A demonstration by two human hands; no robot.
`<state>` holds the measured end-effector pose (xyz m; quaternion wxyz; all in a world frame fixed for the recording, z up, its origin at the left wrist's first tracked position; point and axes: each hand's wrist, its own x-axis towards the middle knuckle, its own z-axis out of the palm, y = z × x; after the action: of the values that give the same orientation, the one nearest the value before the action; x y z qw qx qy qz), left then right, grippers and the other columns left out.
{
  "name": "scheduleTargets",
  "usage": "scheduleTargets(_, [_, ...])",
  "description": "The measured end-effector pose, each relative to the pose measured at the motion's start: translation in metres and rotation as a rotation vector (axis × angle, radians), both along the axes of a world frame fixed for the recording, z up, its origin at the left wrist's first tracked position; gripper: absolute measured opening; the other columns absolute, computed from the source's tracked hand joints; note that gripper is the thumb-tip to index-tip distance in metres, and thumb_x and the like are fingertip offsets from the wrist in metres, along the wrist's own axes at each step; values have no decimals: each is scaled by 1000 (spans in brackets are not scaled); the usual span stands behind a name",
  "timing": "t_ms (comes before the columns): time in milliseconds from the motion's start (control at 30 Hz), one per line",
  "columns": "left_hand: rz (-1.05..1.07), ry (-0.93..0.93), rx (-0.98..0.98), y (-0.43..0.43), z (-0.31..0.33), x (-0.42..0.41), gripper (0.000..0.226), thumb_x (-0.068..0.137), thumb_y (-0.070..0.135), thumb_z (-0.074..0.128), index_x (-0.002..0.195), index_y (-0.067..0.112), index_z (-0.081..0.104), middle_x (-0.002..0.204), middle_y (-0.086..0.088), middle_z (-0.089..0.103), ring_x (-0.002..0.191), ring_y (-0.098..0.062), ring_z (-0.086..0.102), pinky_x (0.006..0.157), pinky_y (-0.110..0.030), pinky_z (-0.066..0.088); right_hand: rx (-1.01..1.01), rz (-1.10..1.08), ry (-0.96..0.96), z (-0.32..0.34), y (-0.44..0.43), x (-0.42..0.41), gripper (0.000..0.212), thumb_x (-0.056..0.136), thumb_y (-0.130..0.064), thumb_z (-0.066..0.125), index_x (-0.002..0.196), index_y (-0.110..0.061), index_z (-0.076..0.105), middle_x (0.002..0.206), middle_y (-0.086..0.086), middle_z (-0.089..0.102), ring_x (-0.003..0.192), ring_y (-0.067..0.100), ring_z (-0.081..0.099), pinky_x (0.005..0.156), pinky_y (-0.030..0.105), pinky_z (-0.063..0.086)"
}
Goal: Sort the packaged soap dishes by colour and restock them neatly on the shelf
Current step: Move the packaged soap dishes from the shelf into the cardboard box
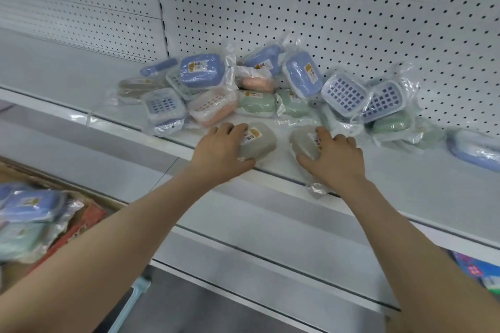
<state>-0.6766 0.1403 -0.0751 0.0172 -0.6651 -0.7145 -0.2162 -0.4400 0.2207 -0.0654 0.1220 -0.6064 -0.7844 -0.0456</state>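
On my feed the left grip (219,149), a bare hand, was curled over the left beige soap dish (259,142), fingers across its top and thumb tucked under the near side. The right grip (335,157) held the right beige soap dish (303,140) the same way, thumb against the near left corner. Both dishes sat on the white shelf (405,178) near its front lip, close together but apart, each in clear plastic wrap. A loose end of wrap hung over the lip below the right wrist.

Each beige dish carried a white sticker with an orange-yellow patch. I could make out dark print on them, but no word or brand was readable.

Behind the two dishes a jumbled pile lay against the pegboard back (351,21). In it I picked out a blue dish (201,70) on top at the left, a pink dish (213,109) below it, a green dish (255,104) in the middle and a blue-and-white grid tray (343,93) to the right. Their stickers had the same orange-yellow colouring, also too small to read. One more blue package (476,149) lay alone at the far right of the shelf.

Low on the left, a cardboard box (89,219) held further blue and green packs, blurred.
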Motion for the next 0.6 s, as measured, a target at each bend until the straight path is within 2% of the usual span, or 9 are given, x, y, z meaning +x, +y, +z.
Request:
scheduleTargets(300, [105,-78,186,-106,-12,-73,78,70,52,71,138,23,46,130,-6,52,112,-32,50,92,-42,45,115,167,60,-10,-89,-70,78,74,-59,63,139,-21,44,98,15,60,91,36,51,80,41,43])
scheduleTargets(433, [205,-128,174,-164,-25,-135,78,71,53,71,140,26,43,131,-4,51,114,-29,50,86,-45,49,128,258,76,-15,-128,-138,78,73,-57,63,140,-21,43,97,14,60,91,36,51,79,41,44])
scheduleTargets(600, [312,-155,116,-251,-51,-235,78,73,52,69,140,24,42,131,-7,50,114,-29,49,91,-45,47,51,372,100,-41,-190,-253,79,74,-57,63,141,-21,41,101,16,60,96,36,50,81,41,43])
